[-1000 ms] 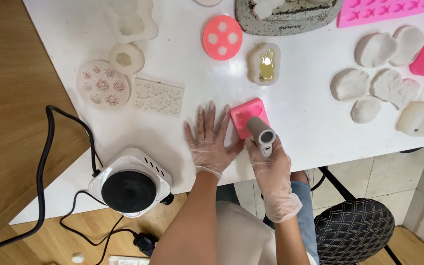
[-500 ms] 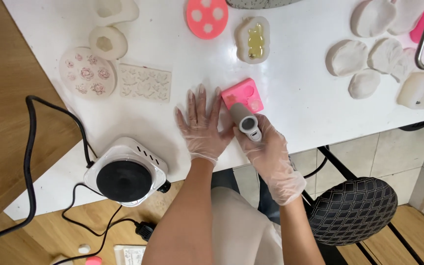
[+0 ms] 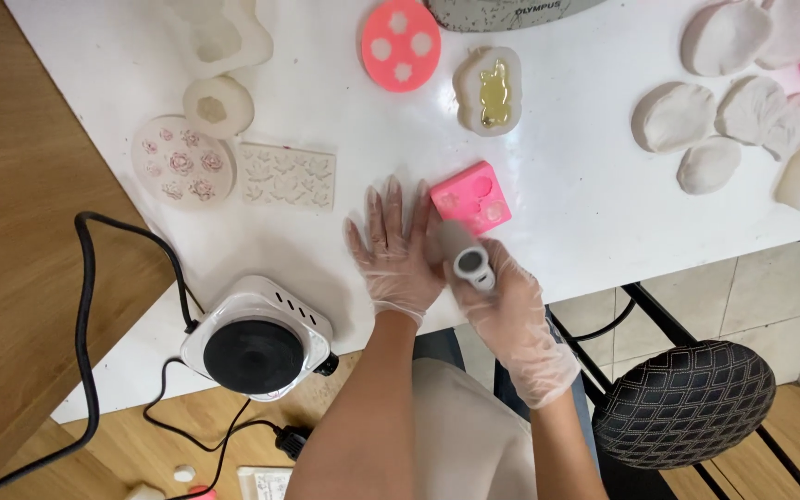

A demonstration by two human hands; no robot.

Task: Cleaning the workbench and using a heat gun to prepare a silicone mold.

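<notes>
The person wore thin clear gloves on both hands. The left hand lay flat on the white table, palm down, with the fingers spread wide and holding nothing; its fingertips reached just beside the left edge of the pink square mould. The right hand was closed around a grey cylindrical tool, with the fingers wrapped around its body. The tool's far end pointed toward the near edge of the pink mould; whether it touched the mould I cannot tell, because this part was blurred. The pink square mould was on the table near the near edge, just far of both hands, and showed small shaped cavities on its top.

To the left of the hands stood a small white electric hotplate with a black round top and a black cable going off to the left. Farther on the table were a flat white relief mat, a round white mould with flowers, a round pink mould and a white mould with a yellow filling. On the right far side lay several white leaf-shaped moulds. A black stool stood near on the right.
</notes>
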